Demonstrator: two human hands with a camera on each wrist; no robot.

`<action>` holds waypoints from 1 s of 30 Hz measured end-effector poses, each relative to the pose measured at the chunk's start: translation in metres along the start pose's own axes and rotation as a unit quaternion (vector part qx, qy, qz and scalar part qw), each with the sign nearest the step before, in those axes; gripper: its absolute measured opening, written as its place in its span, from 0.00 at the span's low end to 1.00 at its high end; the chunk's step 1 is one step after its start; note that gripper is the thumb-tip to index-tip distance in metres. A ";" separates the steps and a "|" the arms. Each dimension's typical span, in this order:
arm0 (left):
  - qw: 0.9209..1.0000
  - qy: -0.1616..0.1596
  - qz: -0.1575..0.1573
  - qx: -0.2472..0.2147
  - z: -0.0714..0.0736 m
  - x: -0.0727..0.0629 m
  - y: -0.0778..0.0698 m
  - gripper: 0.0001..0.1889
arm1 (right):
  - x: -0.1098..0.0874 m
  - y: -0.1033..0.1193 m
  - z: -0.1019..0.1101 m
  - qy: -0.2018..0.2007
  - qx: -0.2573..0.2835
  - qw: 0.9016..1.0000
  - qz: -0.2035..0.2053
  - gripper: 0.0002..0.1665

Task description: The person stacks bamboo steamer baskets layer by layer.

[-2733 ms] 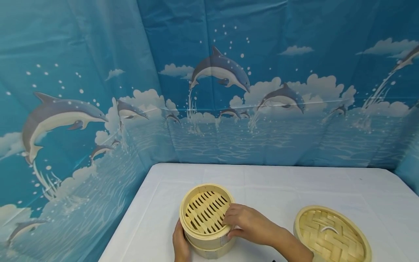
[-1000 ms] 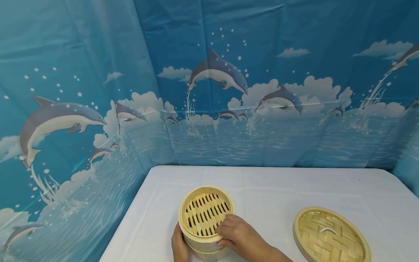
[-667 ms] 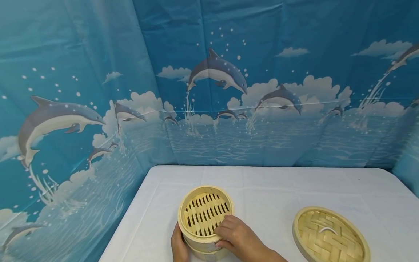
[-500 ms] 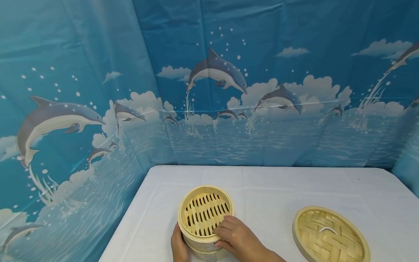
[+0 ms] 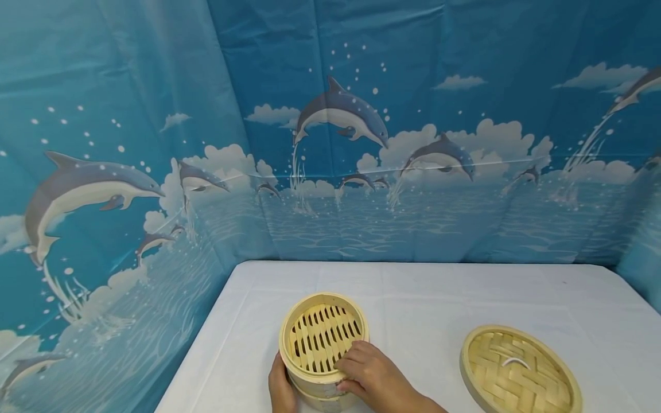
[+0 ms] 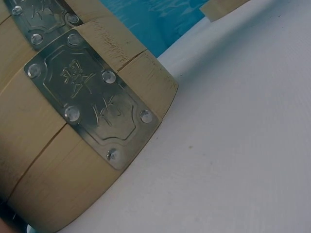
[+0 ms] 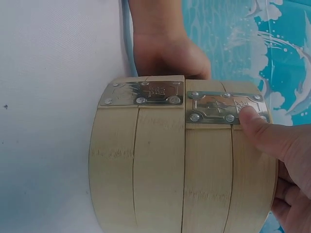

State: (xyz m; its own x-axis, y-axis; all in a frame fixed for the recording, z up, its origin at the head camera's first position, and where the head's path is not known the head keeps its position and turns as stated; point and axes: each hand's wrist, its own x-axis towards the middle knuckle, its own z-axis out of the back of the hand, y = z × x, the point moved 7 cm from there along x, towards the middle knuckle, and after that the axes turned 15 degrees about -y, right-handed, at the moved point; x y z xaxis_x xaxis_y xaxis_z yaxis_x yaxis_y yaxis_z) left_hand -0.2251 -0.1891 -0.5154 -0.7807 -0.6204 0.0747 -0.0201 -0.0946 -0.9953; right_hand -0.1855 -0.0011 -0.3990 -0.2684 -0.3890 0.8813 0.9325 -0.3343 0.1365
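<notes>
Two round bamboo steamer baskets stand stacked, the slatted upper basket (image 5: 286,338) on the lower basket (image 5: 312,399). At the near right of the upper rim my right hand (image 5: 376,374) pinches the wall, thumb outside on its metal plate (image 7: 214,108), fingers inside. My left hand (image 5: 282,388) holds the stack from the left; in the right wrist view its fingers are hidden behind the baskets. The lower basket's metal plate (image 6: 92,99) sits close under the upper one, slightly offset from it. Nothing lies on the visible slats.
A woven bamboo lid (image 5: 521,370) with a small white handle lies to the right on the white-covered table (image 5: 413,304). A blue dolphin-print curtain (image 5: 330,223) hangs behind and to the left of the table.
The upper basket has turned clockwise as seen from above, bringing its plate left, nearly over the lower plate. My right hand moved nearer and left with the rim; over the last half second it barely moves.
</notes>
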 end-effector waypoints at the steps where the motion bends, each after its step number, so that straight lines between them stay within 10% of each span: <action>1: 1.000 0.001 0.001 -0.001 0.000 0.000 0.000 0.26 | 0.000 0.000 0.000 0.001 -0.002 1.000 0.000 0.16; 18: 1.000 0.015 0.005 0.010 0.000 0.000 0.001 0.26 | 0.002 0.002 0.002 0.019 -0.005 1.000 -0.010 0.21; 30: 1.000 0.007 0.013 -0.002 -0.001 0.000 0.002 0.26 | -0.001 -0.038 0.063 -0.035 -0.070 0.990 -0.118 0.23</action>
State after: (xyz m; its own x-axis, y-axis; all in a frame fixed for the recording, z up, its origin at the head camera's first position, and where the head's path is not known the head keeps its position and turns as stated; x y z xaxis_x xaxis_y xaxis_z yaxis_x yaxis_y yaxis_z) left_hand -0.2253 -0.1889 -0.5177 -0.7902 -0.6110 0.0474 -0.0021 -0.0747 -0.9972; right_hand -0.2052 0.0654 -0.3764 -0.4530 -0.2264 0.8623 0.8021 -0.5257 0.2834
